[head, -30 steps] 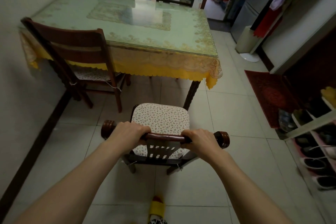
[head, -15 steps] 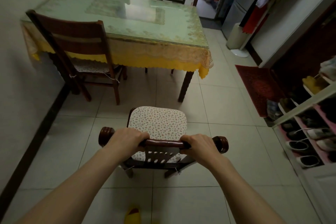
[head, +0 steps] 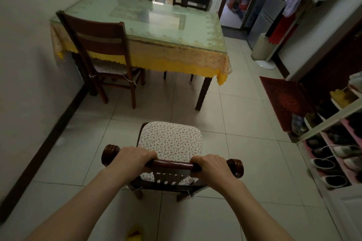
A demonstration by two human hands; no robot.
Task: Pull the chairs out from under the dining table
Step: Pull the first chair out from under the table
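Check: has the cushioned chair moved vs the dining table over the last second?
Yes. The cushioned chair has moved back toward the person, away from the dining table; more bare floor tile now separates seat and table leg. Both hands keep their grip on its top rail.

Tiled floor (head: 244, 123) carries chair (head: 170, 141), table (head: 156, 21) (glass-topped).
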